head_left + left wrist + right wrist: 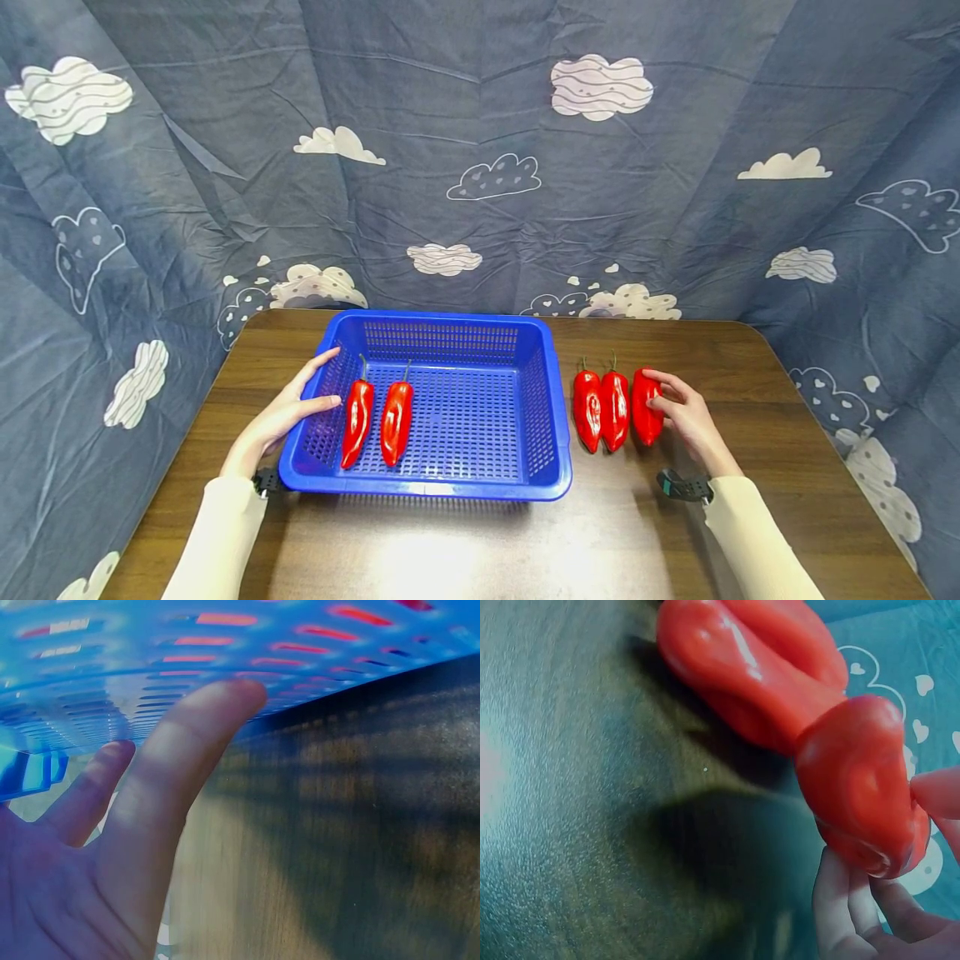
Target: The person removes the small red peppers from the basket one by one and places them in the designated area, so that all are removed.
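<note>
At the left side of a blue plastic basket (480,490) is my left hand (288,408), its thumb and index finger spread apart and fairly straight. In the left wrist view its thumb (176,757) lies close against the slotted blue wall (150,682); whether it presses there I cannot tell. Two long red peppers, one on the left (357,423) and one beside it (396,423), lie in the basket. My right hand (690,417) pinches another red pepper (643,408) between thumb and fingers. In the right wrist view that pepper (855,787) hides part of the fingers.
Two more red peppers, one nearer the basket (587,410) and one nearer my right hand (615,410), lie side by side on the brown wooden table (765,517). A dark curtain (480,225) with cloud prints hangs behind the table's back edge.
</note>
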`<state>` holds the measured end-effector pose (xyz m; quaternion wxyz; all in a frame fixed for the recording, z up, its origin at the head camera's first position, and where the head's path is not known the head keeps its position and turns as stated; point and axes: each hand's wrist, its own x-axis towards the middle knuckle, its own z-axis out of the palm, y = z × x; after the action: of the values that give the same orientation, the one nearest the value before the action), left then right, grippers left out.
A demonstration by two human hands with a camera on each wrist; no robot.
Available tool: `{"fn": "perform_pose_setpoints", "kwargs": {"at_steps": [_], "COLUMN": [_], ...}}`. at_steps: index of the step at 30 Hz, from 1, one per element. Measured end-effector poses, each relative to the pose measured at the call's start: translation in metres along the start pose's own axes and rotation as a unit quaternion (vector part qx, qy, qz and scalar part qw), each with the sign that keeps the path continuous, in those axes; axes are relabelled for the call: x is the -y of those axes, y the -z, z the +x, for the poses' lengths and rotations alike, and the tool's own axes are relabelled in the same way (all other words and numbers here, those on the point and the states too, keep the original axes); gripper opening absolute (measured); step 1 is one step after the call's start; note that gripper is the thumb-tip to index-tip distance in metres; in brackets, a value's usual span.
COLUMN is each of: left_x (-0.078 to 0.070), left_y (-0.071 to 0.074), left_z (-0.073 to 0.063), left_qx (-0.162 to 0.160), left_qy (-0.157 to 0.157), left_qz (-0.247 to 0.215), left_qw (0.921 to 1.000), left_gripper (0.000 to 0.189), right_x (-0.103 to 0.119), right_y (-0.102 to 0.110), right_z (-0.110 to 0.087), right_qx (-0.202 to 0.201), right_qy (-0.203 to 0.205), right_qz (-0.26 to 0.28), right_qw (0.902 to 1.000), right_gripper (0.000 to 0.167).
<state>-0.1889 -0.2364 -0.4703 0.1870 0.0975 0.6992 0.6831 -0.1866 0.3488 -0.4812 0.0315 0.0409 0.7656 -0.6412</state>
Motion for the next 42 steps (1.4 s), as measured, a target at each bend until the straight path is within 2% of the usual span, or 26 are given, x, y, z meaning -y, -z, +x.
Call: {"fn": "perform_pose_setpoints", "kwargs": {"at_steps": [10, 22, 32, 42], "left_x": [0.001, 0.001, 0.002, 0.002], "left_y": [0.000, 0.000, 0.001, 0.001], "left_z": [0.001, 0.002, 0.002, 0.001], "left_qx": [-0.002, -0.004, -0.004, -0.003], "left_qy": [0.005, 0.001, -0.004, -0.001], "left_qz": [0.002, 0.006, 0.007, 0.003], "left_qw": [1.0000, 1.0000, 1.0000, 1.0000], "left_gripper": [0.075, 0.075, 0.075, 0.075], "right_x": [-0.004, -0.009, -0.011, 0.004], "right_y": [-0.003, -0.009, -0.005, 0.007], "right_z": [0.002, 0.005, 0.005, 0.004], "right_qx": [-0.003, 0.007, -0.003, -0.038], "right_qy": [-0.020, -0.023, -0.005, 0.046], "right_qz": [-0.040, -0.044, -0.049, -0.042], "right_qw": [0.9990, 0.9987, 0.9988, 0.9973], "right_gripper": [0.044, 0.049, 0.047, 0.041]}}
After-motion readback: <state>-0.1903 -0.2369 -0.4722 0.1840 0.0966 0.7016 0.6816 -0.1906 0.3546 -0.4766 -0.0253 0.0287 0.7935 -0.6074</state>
